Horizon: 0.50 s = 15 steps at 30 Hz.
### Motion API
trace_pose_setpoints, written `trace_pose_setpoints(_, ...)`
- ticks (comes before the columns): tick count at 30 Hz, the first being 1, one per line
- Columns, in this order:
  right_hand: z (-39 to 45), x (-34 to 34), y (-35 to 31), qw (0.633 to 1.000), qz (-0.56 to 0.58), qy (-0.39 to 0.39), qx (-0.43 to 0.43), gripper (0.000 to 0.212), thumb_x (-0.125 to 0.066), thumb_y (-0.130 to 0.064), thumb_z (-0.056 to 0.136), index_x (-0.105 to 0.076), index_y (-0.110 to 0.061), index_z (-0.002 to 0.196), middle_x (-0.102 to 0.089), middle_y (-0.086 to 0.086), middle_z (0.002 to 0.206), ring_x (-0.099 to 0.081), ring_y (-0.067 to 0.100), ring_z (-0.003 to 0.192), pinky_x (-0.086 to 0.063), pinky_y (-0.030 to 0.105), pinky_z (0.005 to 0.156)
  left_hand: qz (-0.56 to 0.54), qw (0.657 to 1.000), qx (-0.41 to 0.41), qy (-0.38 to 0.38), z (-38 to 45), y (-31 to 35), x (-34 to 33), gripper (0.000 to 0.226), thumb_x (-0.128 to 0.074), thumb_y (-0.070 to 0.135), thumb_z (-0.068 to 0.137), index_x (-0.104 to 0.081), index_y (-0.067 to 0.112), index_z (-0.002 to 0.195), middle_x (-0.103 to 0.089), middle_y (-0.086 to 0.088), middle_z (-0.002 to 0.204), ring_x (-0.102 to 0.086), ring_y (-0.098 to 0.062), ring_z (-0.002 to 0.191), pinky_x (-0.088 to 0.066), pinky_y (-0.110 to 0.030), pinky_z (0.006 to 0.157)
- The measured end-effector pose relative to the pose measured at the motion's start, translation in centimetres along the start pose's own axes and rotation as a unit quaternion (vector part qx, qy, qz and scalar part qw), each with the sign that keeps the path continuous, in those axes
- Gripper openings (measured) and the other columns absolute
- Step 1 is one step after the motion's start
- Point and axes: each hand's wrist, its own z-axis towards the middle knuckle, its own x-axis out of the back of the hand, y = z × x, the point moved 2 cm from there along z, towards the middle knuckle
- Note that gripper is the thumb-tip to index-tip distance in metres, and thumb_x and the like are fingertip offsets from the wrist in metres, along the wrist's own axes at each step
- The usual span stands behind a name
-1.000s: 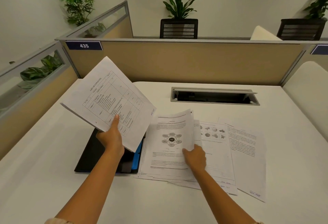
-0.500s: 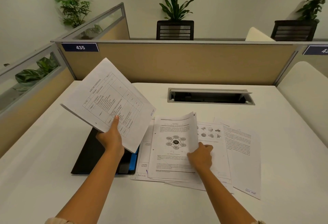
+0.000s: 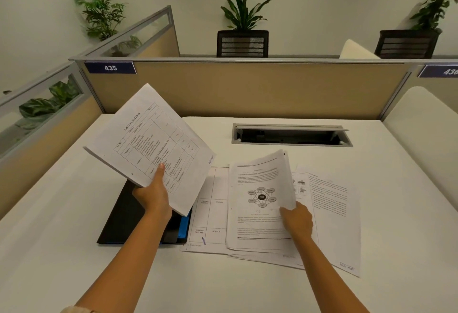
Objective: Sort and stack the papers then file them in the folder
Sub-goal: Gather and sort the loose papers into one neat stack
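While the left hand (image 3: 153,195) grips the contents-page stack (image 3: 148,149) aloft, the right hand (image 3: 297,219) now pinches the diagram sheets (image 3: 260,198), their far edge lifted higher for collection.

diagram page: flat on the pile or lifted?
Lifted. The right hand grips the diagram page at its right edge; its top corner curls up off the pile.
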Motion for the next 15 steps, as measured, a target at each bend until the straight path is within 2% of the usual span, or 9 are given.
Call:
trace_pose_setpoints(3,0.5,1.7,0.9,0.990,-0.124,0.063,-0.020,0.041,-0.060,-0.034,0.091,-0.057,-0.012,0.126,-0.053,0.018,0.125,-0.049,0.038,0.117,-0.043,0.049,0.099,0.001,1.000,0.001,-0.007,-0.2,-0.3,-0.3,0.039,-0.080,0.031,0.079,-0.055,0.032,0.109,-0.066,0.012,0.104,-0.066,-0.010,0.089,-0.059,-0.038,0.072)
trace_pose_setpoints(7,0.8,2.9,1.7,0.988,-0.130,0.071,-0.032,0.044,-0.063,-0.035,0.090,-0.057,-0.014,0.127,-0.044,0.017,0.131,-0.042,0.039,0.122,-0.038,0.051,0.102,-0.002,1.000,0.005,-0.012,-0.5,-0.7,-0.8,0.034,-0.080,0.030,0.079,-0.053,0.037,0.097,-0.066,0.012,0.103,-0.066,-0.010,0.089,-0.059,-0.038,0.072)
trace_pose_setpoints(10,0.7,2.9,2.1,0.990,-0.119,0.048,-0.055,0.043,-0.063,-0.029,0.089,-0.055,-0.015,0.129,-0.040,0.016,0.132,-0.045,0.040,0.119,-0.042,0.051,0.101,-0.002,1.000,0.006,-0.013,-0.7,-0.9,-1.1,0.034,-0.081,0.030,0.079,-0.052,0.037,0.096,-0.066,0.013,0.102,-0.067,-0.009,0.088,-0.058,-0.035,0.067)
trace_pose_setpoints(12,0.7,2.9,2.3,0.992,-0.101,0.028,-0.064,0.040,-0.064,-0.023,0.086,-0.055,-0.015,0.125,-0.040,0.015,0.126,-0.053,0.039,0.108,-0.049,0.049,0.095,0.000,1.000,0.005,-0.016,-0.9,-1.0,-1.3,0.033,-0.081,0.030,0.079,-0.053,0.038,0.096,-0.067,0.013,0.102,-0.067,-0.009,0.087,-0.059,-0.034,0.066)
trace_pose_setpoints(15,0.9,3.1,2.6,0.995,-0.078,0.012,-0.062,0.041,-0.068,-0.019,0.082,-0.055,-0.013,0.121,-0.052,0.014,0.119,-0.060,0.036,0.100,-0.054,0.044,0.088,0.007,1.000,0.005,-0.019,-1.1,-1.1,-1.8,0.032,-0.080,0.030,0.079,-0.054,0.038,0.095,-0.067,0.012,0.102,-0.068,-0.009,0.086,-0.059,-0.036,0.067)
